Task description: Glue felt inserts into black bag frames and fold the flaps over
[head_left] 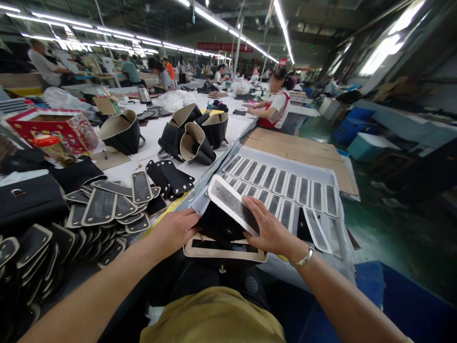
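Observation:
In front of my body is a black bag (228,256) with a beige edge around its opening and a small metal clasp facing me. My left hand (180,228) is closed at the bag's left side, its fingertips partly hidden against the black material. Between thumb and fingers, my right hand (267,224) grips a long rounded panel (230,197) with a white border and a dark grey middle. That panel is tilted above the bag's opening. Just beyond it, similar panels (280,181) lie in rows on a light sheet, with one loose panel (316,228) lying askew.
At left are piled black pieces with beige edges (100,207). Several open black bags (194,143) stand farther back, near a red patterned box (53,126). Cardboard (296,147) lies beyond the panels. A co-worker in a red apron (276,107) sits along the table.

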Demonstrator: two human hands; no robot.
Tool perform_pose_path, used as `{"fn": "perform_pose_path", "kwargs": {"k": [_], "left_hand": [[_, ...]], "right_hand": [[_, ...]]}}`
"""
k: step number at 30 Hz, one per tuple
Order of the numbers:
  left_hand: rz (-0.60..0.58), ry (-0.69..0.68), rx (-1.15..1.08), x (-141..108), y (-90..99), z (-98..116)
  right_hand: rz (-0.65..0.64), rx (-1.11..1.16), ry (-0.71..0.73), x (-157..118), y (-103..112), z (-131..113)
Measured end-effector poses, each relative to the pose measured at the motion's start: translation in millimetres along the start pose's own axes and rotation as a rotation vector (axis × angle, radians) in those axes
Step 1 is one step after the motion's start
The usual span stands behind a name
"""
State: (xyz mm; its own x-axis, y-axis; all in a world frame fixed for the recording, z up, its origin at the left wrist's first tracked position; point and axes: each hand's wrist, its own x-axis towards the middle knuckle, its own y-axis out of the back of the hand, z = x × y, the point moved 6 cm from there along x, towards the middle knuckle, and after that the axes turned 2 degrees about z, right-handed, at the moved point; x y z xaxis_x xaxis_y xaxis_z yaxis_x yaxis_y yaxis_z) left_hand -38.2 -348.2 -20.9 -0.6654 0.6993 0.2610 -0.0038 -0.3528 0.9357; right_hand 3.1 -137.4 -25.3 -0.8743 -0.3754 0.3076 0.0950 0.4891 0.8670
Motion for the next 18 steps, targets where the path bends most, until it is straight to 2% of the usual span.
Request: {"fn": "perform_pose_path", "kwargs": {"k": [4, 11, 14, 18], "left_hand": [[-0.042, -0.018, -0.006, -3, -22.6, -2], [-0.159, -0.155, -0.038, -15, -94.7, -4], [-0.155, -0.134, 0.0, -16, -108.4, -5], [-0.129, -0.049, 0.081, -16, -112.2, -5]], "right_hand": [[0.014, -0.012, -0.028, -5, -12, 10], [-0.118, -0.156, -0.006, -29, -26, 19], [-0.132, -0.269, 0.027, -40, -29, 16], [-0.079, -0.366, 0.031, -46, -35, 19]]}}
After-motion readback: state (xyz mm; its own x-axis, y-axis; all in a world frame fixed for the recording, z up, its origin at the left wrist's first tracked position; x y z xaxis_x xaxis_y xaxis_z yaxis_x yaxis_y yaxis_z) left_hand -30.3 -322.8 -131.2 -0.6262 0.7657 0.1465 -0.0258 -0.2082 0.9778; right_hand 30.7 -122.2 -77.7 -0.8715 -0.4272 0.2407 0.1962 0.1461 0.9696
